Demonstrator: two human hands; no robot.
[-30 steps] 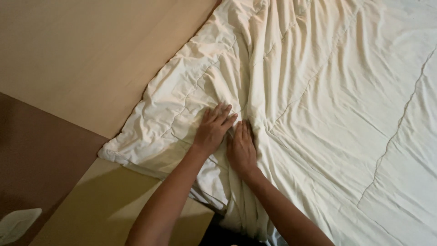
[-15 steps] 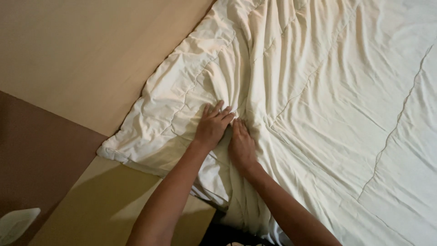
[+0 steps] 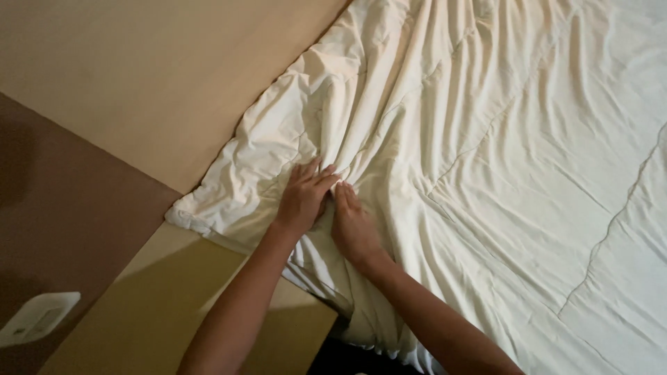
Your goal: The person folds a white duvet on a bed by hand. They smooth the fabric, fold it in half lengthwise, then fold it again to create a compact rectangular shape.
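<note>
Head view is looking straight down at a cream quilted comforter (image 3: 486,173) that is lying spread over a bed, and both hands are working side by side near its rumpled corner. The left hand (image 3: 304,198) is lying palm down on the fabric, fingers together and curling slightly into a ridge of folds, so it is pressing or bunching the cloth rather than lifting it. The right hand (image 3: 353,226) is sitting just beside it, touching it at the fingertips, with its fingers tucking down into the same ridge; whether it is actually pinching a fold I cannot tell, since the fingertips are sinking into the creases. Wrinkles are fanning out from that 1 spot toward the far edge, which suggests the cloth is being gathered right where the 2 hands are meeting. The comforter's corner (image 3: 201,212) is hanging just over a tan panel (image 3: 174,312) beside the bed, while a beige wall (image 3: 139,76) is running along the quilt's left edge. Down in the lower left, a small white object (image 3: 38,316) is resting on a brown surface (image 3: 62,201), well apart from the hands.
</note>
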